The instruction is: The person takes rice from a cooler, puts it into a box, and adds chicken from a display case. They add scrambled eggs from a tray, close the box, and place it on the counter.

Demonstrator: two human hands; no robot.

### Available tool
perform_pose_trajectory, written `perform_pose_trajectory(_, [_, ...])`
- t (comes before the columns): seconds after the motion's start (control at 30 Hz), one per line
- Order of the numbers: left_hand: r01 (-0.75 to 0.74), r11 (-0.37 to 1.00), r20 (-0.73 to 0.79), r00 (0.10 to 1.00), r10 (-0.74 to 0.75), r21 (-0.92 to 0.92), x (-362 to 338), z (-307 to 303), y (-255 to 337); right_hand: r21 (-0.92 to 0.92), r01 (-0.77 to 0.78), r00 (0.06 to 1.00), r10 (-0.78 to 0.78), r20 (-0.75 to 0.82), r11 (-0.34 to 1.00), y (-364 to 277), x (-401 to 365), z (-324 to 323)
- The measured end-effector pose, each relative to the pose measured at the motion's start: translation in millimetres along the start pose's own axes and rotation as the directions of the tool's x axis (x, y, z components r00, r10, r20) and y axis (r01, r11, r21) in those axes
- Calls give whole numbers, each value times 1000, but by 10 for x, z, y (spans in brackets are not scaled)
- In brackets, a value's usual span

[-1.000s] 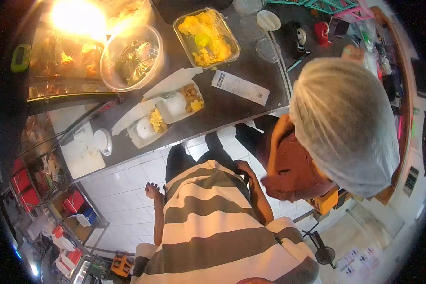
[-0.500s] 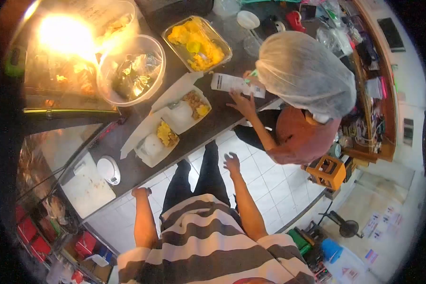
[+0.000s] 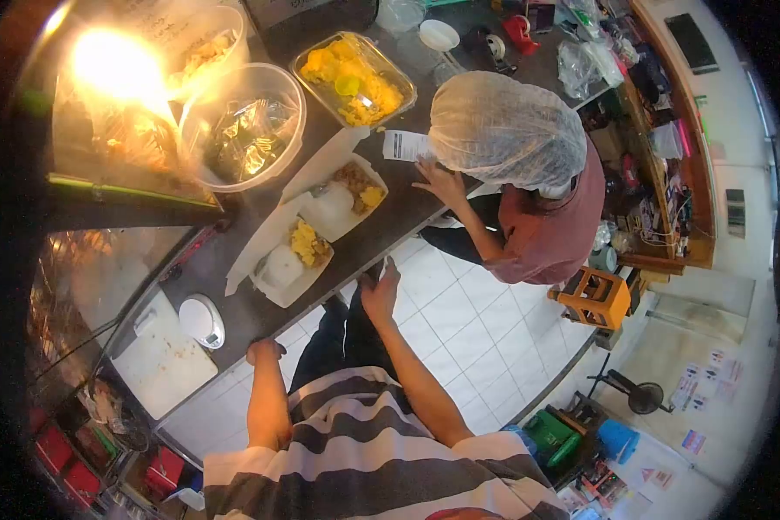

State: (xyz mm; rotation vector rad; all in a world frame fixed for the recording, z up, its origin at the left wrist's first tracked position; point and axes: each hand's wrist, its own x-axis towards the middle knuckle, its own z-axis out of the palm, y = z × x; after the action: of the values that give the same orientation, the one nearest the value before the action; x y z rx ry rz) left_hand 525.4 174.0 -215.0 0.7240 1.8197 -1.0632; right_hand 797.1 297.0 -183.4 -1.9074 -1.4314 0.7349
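Note:
My left hand (image 3: 263, 351) is curled at the front edge of the dark counter (image 3: 381, 221), holding nothing that I can see. My right hand (image 3: 380, 290) reaches up toward the counter edge with fingers apart, just below two open white takeaway boxes. The nearer box (image 3: 288, 260) holds white rice and yellow food. The farther box (image 3: 342, 198) holds rice and browned pieces. A co-worker in a hairnet (image 3: 503, 130) leans over the counter with a hand beside a paper receipt (image 3: 405, 145).
A glass tray of yellow food (image 3: 353, 76), a clear bowl of foil packets (image 3: 243, 126) and a bright lamp (image 3: 117, 65) stand behind the boxes. A white scale (image 3: 201, 319) and cutting board (image 3: 160, 364) lie left. An orange stool (image 3: 594, 299) stands on the tiled floor.
My right hand has risen from over the floor to the counter edge below the boxes. The co-worker has leaned further over the receipt. My left hand has stayed at the edge.

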Motion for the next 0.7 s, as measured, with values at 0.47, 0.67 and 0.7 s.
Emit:
perform_pose_trajectory(0.47, [-10, 989, -11, 1000, 8, -149, 181, 73, -45, -374, -470, 872, 485, -59, 800, 2766, -1176, -654])
perform_pose_trajectory(0.67, [36, 981, -8, 999, -38, -191, 196, 74, -45, -232, -645, 753, 657, -34, 728, 2933, -1586, -900])
perform_pose_trajectory(0.7, [19, 981, -1, 1000, -19, -194, 229, 88, -53, -231, -645, 754, 657, -34, 728, 2789, -1588, -917])
